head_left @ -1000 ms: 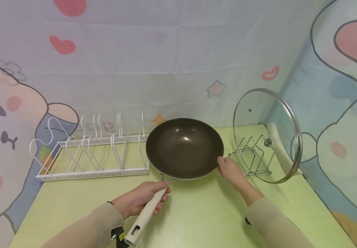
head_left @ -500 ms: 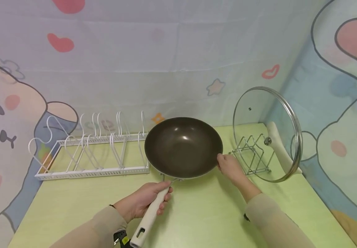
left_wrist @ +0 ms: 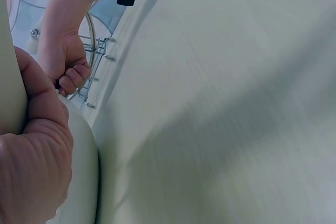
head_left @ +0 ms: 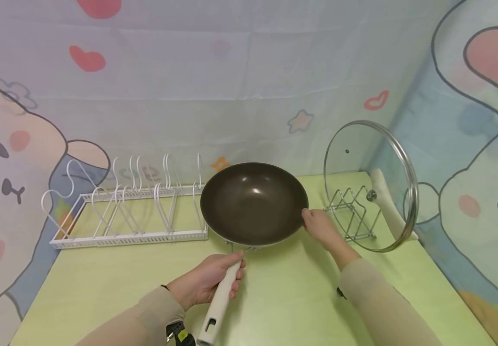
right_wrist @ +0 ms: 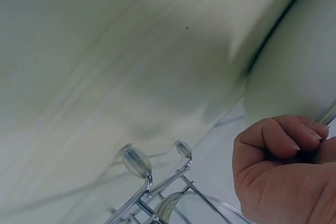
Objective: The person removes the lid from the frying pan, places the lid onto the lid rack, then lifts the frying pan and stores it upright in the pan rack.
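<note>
A wok (head_left: 253, 204) with a dark brown inside and a pale outside sits mid-table in the head view, its cream handle (head_left: 220, 307) pointing toward me. My left hand (head_left: 210, 281) grips this handle close to the bowl, thumb along the top. At the bowl's right side, my right hand (head_left: 320, 228) pinches the rim. Low in the left wrist view, the wok's pale outer wall (left_wrist: 84, 156) is close over the table. Curled fingers of the right hand (right_wrist: 283, 171) show in the right wrist view; the wok hides part of the white rack's right end.
A white wire rack (head_left: 132, 238) with upright loops stands at the left. On the right, a glass lid (head_left: 411, 192) stands upright in a small metal rack (head_left: 354, 216), and a long cream handle-like piece (head_left: 383, 199) lies behind it. A patterned cloth (head_left: 188, 86) backs the table.
The end of the wok's handle has swung to the right along with my left hand. The bowl has shifted slightly left, with my right hand still at its rim.
</note>
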### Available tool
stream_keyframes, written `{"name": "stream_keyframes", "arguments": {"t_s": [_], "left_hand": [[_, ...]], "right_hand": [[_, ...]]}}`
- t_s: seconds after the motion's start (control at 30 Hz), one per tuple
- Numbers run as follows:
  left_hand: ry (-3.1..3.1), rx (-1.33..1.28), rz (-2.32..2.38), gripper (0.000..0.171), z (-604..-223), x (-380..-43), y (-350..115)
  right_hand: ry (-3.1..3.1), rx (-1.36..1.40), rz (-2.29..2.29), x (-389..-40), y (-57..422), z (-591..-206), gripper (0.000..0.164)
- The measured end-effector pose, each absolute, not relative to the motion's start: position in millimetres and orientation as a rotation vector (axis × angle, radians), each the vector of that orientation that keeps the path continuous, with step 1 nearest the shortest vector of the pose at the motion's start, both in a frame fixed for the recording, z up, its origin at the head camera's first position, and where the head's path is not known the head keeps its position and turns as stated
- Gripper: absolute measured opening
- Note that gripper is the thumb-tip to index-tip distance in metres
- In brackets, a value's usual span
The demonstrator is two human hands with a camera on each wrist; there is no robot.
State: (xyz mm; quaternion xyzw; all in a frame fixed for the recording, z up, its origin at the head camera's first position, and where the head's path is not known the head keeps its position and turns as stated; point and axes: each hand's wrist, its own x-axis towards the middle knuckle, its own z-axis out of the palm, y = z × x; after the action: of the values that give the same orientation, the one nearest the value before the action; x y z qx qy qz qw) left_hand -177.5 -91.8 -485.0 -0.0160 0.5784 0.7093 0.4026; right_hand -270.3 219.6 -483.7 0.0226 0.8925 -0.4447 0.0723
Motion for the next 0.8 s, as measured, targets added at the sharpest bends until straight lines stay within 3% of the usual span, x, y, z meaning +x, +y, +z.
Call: {"name": "stream_keyframes", "arguments": {"t_s": [0.8], "left_hand": [[1.355,-0.103,1.959,0.032,-484.3,-163.2,-42.2]], "right_hand": [[2.765,0.006,-1.114,-304.4,229.0,-478.7,0.051]]}}
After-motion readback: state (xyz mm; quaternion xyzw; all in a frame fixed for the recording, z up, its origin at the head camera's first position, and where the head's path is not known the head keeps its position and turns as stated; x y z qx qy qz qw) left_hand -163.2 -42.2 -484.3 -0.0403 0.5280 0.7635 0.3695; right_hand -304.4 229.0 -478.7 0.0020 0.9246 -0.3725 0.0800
